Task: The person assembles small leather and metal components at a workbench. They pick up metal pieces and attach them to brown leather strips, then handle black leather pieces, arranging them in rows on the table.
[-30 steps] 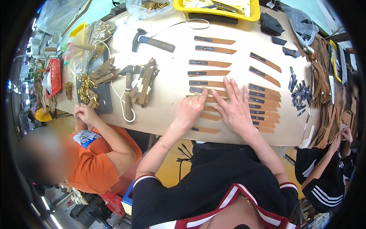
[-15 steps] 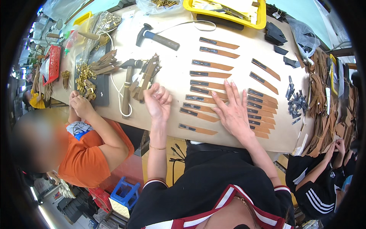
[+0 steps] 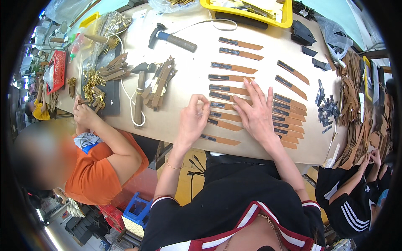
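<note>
Left hand [image 3: 193,120] sits near the front edge of the worktop [image 3: 188,62], fingertips drawn together in a pinch, thumb meeting forefinger over the left end of a brown leather strip [image 3: 220,105] in the column laid out before the person. Whether anything small is caught in that pinch cannot be made out. Right hand [image 3: 256,113] lies flat and spread, fingers fanned, palm pressing down on the middle strips, likely to keep them from sliding while the left works at their dark metal-tipped ends.

The strips run in neat rows, all pointing the same way, dark ends left, which looks like a layout for working down the column one by one. A second column of strips [image 3: 289,115] sits just right of the spread hand, toward the right edge, with a heap of small dark metal clips [image 3: 326,109] beside it within easy reach.

Further back, a hammer [image 3: 171,38] lies toward the far edge, a yellow tray [image 3: 247,13] at the far edge behind it. Left of the pinching hand, a bundle of leather pieces [image 3: 158,83] rests. At the left edge a co-worker in an orange shirt [image 3: 98,171] has both hands [image 3: 83,113] at a pile of brass fittings [image 3: 94,81].
</note>
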Motion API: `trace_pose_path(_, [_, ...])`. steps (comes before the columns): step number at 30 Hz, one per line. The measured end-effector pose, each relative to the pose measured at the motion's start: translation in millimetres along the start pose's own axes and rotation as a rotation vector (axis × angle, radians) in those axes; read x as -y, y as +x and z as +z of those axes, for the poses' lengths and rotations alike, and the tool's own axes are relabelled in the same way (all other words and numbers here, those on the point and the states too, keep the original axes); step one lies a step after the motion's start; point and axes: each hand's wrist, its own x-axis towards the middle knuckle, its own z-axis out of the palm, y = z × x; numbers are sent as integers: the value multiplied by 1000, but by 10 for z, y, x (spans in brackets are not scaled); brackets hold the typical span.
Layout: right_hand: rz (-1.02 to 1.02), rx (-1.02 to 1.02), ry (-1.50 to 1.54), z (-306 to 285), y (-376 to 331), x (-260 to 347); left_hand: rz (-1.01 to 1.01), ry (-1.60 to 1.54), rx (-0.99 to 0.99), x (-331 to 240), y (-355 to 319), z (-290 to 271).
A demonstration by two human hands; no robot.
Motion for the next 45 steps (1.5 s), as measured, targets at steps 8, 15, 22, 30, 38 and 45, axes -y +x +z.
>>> trace_pose_path(8, [-47,56,-31,-2,-184,115,479,549,124,160,-54,87])
trace_pose_path(15, [-23,136,-20,62,-296,187,622,711,162,176,-39,85])
trace_pose_path(22, [-10,154,-19,55,-295,184,738,925,232,143,-32,96])
trace_pose_path(30, [-12,145,-56,81,-310,194,575,505,122,191,-6,182])
trace_pose_path(38, [-21,167,-57,61,-319,182,-122,9,95,105,-94,98])
trace_pose_path(45, [-10,171,-66,63,-314,192,503,573,48,139,-167,238])
